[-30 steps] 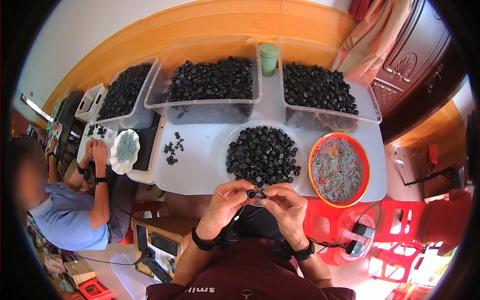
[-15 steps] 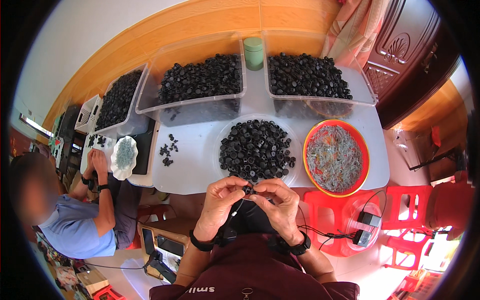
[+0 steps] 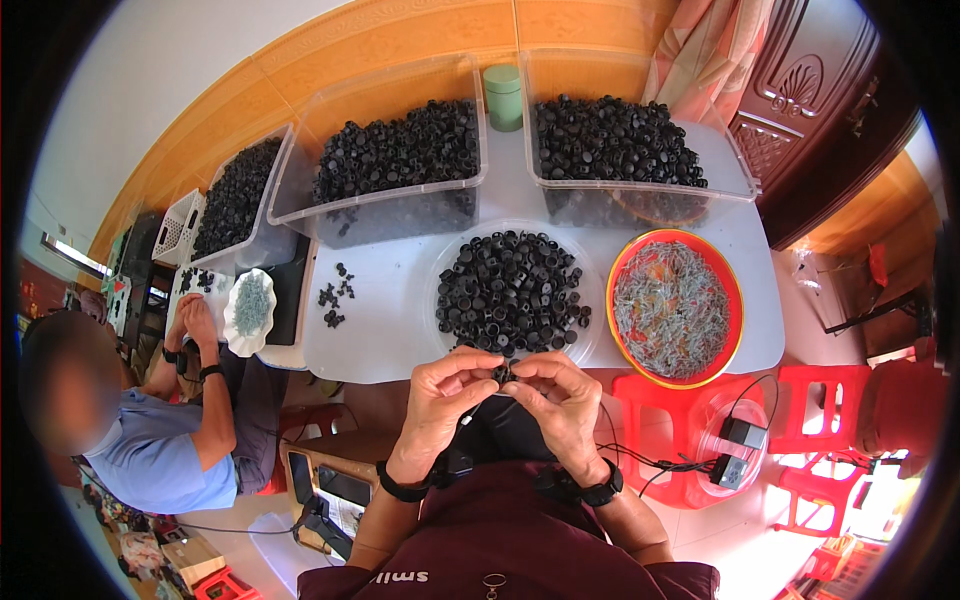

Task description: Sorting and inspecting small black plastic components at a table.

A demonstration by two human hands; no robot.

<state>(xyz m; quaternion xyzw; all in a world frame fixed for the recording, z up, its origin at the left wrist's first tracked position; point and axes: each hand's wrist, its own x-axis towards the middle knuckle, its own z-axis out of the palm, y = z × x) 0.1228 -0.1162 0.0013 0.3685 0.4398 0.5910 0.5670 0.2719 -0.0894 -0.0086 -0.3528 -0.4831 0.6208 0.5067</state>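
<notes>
Fingers (image 3: 545, 367) of left hand (image 3: 433, 402) and right hand (image 3: 568, 412) pinch a black part (image 3: 502, 374), its direction and long axis unclear.

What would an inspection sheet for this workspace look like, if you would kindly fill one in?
Surface: pale table, bearing a clear round tray and a red bowl.
Work items: black parts heaped in the tray; thin grey pieces in the bowl.
Clutter: tiny loose bits left of the tray; a green canister between two clear bins of black parts.
Hands: left hand and right hand both pinch a small dark piece; its details are too small to tell.
Cables: black cables run to black boxes above a red stool.
Surroundings: a co-worker seated at left; a dark red door at upper right.
</notes>
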